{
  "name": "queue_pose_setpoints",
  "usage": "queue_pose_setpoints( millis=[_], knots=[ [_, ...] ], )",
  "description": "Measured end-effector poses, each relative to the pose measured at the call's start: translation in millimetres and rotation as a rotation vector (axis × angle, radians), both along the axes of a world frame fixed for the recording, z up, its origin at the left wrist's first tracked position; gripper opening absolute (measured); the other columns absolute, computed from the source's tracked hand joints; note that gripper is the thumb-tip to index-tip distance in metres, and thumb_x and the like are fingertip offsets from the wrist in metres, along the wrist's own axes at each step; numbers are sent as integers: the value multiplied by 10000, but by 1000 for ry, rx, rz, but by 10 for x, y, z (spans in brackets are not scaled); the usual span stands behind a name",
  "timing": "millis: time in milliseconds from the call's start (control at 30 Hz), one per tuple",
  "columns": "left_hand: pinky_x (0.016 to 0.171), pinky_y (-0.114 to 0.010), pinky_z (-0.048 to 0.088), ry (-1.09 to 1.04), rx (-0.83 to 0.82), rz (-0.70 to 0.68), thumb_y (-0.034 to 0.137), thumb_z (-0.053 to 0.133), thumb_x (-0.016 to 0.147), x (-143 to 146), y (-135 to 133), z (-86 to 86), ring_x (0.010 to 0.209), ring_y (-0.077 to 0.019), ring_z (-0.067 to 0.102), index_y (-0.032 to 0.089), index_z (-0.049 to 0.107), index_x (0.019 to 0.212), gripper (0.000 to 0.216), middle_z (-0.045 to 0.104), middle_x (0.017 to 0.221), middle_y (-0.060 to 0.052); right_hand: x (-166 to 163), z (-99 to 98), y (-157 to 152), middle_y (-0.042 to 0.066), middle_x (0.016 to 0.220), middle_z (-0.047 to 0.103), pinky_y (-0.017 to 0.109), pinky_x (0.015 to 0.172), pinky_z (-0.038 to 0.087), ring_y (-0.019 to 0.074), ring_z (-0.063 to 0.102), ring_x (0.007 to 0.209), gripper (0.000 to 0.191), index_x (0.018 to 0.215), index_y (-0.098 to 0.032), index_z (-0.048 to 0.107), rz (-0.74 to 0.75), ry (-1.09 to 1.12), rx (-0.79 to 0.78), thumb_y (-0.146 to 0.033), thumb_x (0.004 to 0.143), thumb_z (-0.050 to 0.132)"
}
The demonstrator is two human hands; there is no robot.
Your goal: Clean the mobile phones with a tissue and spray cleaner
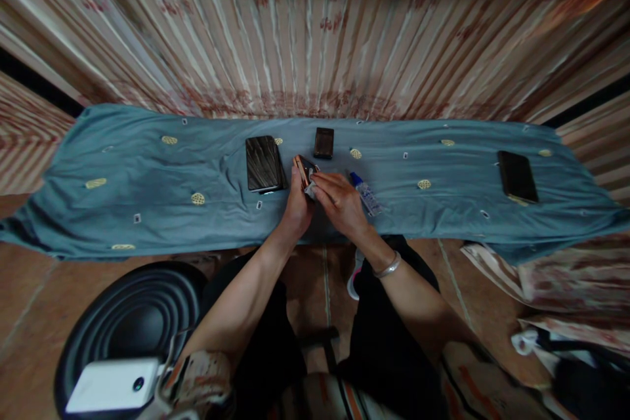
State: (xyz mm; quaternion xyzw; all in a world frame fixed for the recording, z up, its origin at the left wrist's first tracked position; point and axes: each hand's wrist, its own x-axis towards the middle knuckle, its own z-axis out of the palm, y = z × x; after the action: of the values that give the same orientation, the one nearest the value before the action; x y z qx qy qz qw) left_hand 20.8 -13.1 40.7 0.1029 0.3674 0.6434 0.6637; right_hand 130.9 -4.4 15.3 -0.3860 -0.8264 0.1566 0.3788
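Note:
My left hand is closed around a phone with a copper-coloured edge, tilted up on its side above the table. Pinched in the fingers of my right hand is a small grey cloth, pressed against the phone; part of both is hidden by my fingers. Just right of my right hand lies a clear bottle with a blue cap. Beyond my hands sits a small dark rectangular case. To the left, dark tablet-like slabs lie stacked, the top one reflecting the curtain.
A blue patterned cloth covers the long narrow table. Another dark phone lies toward its right end. Pleated curtains hang behind. On the floor side, a round black stool at lower left bears a white power bank with a cable.

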Motion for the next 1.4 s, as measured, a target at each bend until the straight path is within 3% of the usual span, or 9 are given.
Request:
queue_pose_setpoints(
  millis=[133, 267, 433, 700, 1100, 1400],
  knots=[
    [1103, -292, 461, 5, 5, 14, 436, 318, 1064, 31, -3, -36, 1230, -167, 648, 209, 620, 1350, 474, 740, 1195, -55, -1, 35, -14, 93, 1280, 733, 469, 1100, 519, 253, 650, 1224, 367, 1289, -226, 709, -1, -22, 19, -345, 1056, 452],
    [1085, -308, 479, -7, -16, -19, 476, 310, 1058, 19, 1, -28, 1222, -185, 652, 189, 654, 1294, 507, 746, 1172, -73, 21, -3, 1, 90, 1261, 744, 462, 1084, 531, 247, 662, 1205, 365, 1261, -216, 722, -12, -17, 43, -349, 1056, 451],
    [1079, -313, 484, -27, 11, -18, 494, 266, 1061, -46, 19, 42, 1266, -188, 626, 218, 693, 1211, 530, 743, 1199, -64, 94, -90, 49, 119, 1239, 748, 463, 1049, 547, 254, 672, 1170, 373, 1227, -181, 732, -29, -24, 73, -344, 1057, 442],
    [1074, -384, 514, 35, -44, 6, 531, 262, 1051, -149, 9, 137, 1212, -220, 656, 221, 691, 1189, 547, 760, 1068, -60, 150, -148, 96, 129, 1248, 742, 464, 1051, 530, 263, 668, 1167, 372, 1248, -195, 720, -67, -63, 73, -340, 1059, 434],
    [1111, -269, 463, -56, -55, 50, 330, 326, 1067, -55, 34, 90, 1367, -165, 557, 200, 606, 1374, 435, 685, 1356, -55, -14, -51, 15, 149, 1331, 699, 487, 1121, 490, 285, 626, 1251, 396, 1348, -163, 663, -58, -129, 101, -328, 1057, 450],
    [1172, -226, 384, -60, -55, 104, 307, 333, 1076, 21, 42, 0, 1387, -117, 533, 217, 579, 1407, 422, 690, 1339, -33, -114, -27, -13, 152, 1351, 680, 515, 1158, 466, 295, 603, 1282, 417, 1391, -175, 633, -44, -86, 79, -327, 1056, 436]
  ],
)
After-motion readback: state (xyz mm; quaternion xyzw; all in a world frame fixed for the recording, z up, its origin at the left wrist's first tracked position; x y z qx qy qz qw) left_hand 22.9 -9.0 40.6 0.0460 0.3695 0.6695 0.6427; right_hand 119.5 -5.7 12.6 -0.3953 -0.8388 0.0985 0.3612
